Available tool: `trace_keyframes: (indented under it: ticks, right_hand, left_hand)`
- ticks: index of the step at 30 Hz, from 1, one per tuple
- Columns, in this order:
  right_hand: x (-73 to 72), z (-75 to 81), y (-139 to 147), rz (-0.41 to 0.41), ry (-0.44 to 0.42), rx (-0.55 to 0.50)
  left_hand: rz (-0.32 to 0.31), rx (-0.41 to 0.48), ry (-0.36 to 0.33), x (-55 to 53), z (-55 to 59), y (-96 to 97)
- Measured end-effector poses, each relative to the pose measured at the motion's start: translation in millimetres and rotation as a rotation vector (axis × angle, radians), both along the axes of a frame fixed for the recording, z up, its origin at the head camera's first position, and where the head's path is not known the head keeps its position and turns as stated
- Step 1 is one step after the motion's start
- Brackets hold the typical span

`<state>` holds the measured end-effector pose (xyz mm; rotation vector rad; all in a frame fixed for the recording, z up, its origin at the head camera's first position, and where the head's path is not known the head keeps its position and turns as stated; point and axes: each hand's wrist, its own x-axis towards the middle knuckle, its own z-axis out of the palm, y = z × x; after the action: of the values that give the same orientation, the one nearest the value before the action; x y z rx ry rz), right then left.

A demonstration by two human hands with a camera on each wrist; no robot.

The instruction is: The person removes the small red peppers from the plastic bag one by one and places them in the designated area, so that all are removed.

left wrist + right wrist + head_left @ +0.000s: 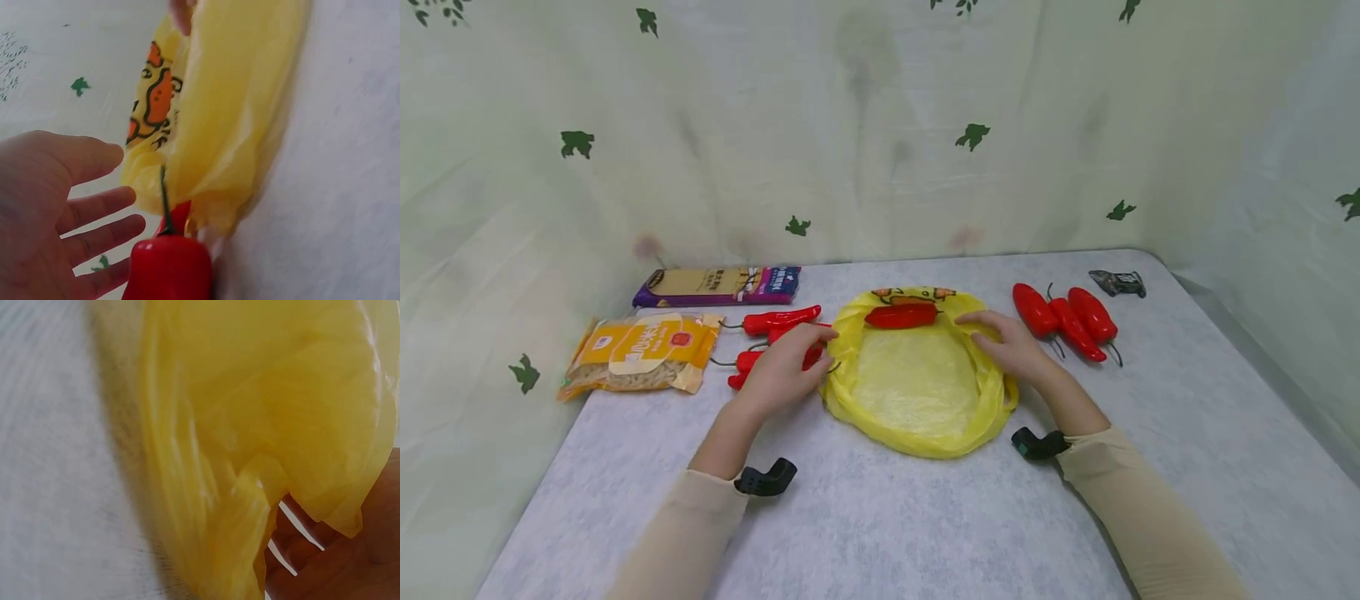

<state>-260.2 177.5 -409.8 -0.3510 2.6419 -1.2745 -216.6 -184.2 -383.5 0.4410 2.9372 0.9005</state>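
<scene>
A yellow plastic bag (917,442) lies with its mouth spread wide in the middle of the table. Inside it, near the far side, is a red pepper (901,316). My left hand (784,367) hovers at the bag's left edge, over several red peppers (782,318) that it partly hides. In the left wrist view its fingers (103,240) are spread and hold nothing, beside a pepper (172,269) with a green stem. At the bag's right rim is my right hand (1017,350), fingers extended; in the right wrist view the yellow plastic (250,425) partly covers it.
Three red peppers (1077,323) lie right of the bag, with a small black packet (1118,283) behind them. On the left are an orange food packet (647,354) and a long purple-and-gold packet (718,286). A leaf-printed curtain (887,150) hangs behind the table.
</scene>
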Motion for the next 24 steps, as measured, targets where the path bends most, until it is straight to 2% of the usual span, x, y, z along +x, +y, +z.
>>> trace_keyframes:
  ticks: [5,11,14,18,24]
  right_hand:
    - [-1.1,-0.3,-4,0.002,-0.001,0.014]
    - [-0.3,0.8,-3,-0.002,0.007,0.026]
    - [-0.5,1.1,-3,0.008,0.014,0.022]
    - [0.0,0.7,-3,0.012,0.017,0.011]
    - [0.5,-1.0,-1,0.010,0.021,0.010]
  left_hand:
    - [-0.030,0.019,0.014,-1.1,-3.8,10.5]
    - [-0.033,0.014,0.078,-6.9,-0.5,27.1]
    - [-0.043,0.056,0.090,-11.1,1.4,35.3]
    - [-0.093,0.110,0.068,-19.1,3.0,46.9]
    - [-0.158,0.132,0.037,-33.8,4.2,64.7]
